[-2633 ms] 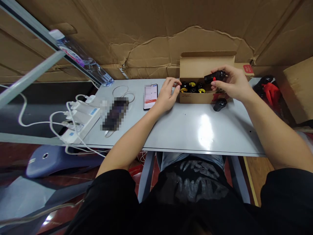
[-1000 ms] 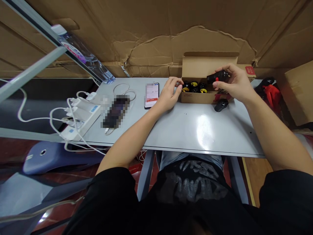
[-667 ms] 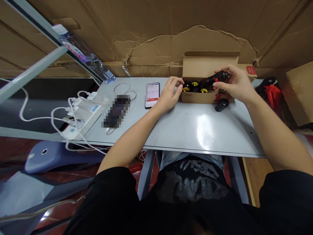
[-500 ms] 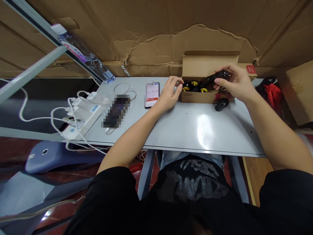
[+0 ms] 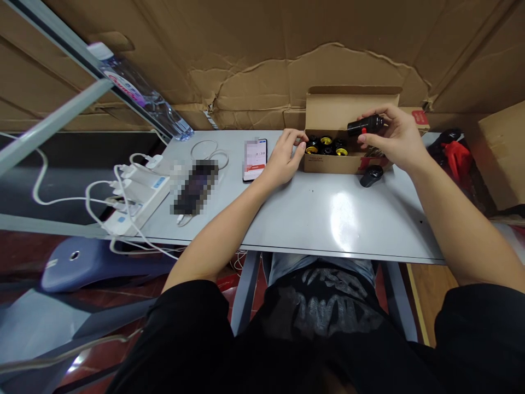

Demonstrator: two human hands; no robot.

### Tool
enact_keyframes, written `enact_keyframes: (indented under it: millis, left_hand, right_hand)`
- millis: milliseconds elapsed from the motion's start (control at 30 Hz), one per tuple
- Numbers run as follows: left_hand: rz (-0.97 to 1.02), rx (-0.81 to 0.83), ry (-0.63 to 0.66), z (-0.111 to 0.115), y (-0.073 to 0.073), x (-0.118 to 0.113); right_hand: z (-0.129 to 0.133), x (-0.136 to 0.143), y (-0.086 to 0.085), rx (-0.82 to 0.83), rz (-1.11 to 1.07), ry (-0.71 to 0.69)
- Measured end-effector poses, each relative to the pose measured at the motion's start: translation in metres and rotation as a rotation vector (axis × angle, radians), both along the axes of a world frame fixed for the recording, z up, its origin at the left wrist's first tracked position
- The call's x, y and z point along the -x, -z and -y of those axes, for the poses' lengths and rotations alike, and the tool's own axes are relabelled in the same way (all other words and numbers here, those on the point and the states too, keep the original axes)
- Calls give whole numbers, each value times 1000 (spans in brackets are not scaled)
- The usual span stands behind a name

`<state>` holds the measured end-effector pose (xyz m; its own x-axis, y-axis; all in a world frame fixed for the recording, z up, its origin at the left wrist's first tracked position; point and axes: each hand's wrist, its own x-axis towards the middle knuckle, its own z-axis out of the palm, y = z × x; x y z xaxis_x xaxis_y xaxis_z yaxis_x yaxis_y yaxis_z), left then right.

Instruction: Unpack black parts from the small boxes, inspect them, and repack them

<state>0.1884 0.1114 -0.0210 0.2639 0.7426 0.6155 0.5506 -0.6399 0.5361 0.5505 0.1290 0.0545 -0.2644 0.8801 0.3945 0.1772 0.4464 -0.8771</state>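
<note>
My right hand [image 5: 396, 134] pinches a black flashlight-like cylinder [image 5: 356, 127] with a small red part on its side. It holds the cylinder tilted, nearly level, above the right part of an open cardboard box [image 5: 342, 164]. Several black pieces with yellow inner rings [image 5: 326, 140] fill the box's left side. At the box's left end is my left hand [image 5: 287, 153], its fingers apart and bent, the fingertips by the box edge; nothing is held in it. A loose black piece [image 5: 371, 175] lies on the table against the box's front right.
On the grey table [image 5: 303, 219], a lit phone [image 5: 255, 160] lies left of my left hand. Further left are a blurred dark device [image 5: 194, 187], a white power strip [image 5: 139, 205] with cables, and a water bottle [image 5: 139, 90]. A red item [image 5: 456, 158] and another carton [image 5: 500, 156] are at right.
The cylinder in my right hand has turned slightly and risen a little, so its red part now shows. My left hand has stayed at the box's left end.
</note>
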Motion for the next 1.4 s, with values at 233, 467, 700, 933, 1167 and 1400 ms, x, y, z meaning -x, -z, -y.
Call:
enact_keyframes:
  millis: [233,467,700,933,1167,1400]
  left_hand:
    - [-8,1,-3,0,2,1]
    - [-21,16,-16,0,0,1]
    - [-27,10,-1,0,0,2]
    - [-14,1,5,0,-1,1]
    - [-19,-6,-7,0,0,1]
    - [-18,-3,2,1,-1,0]
  right_hand:
    - [-2,-2,3,38,-9,1]
    - [-3,-4,4,17,-1,9]
    - [-10,-6,7,-28,-9,9]
    - [-10,-5,7,-43,-7,23]
    - [-7,-5,6,-68,35,55]
    - [-1,-1,1,-81,50,86]
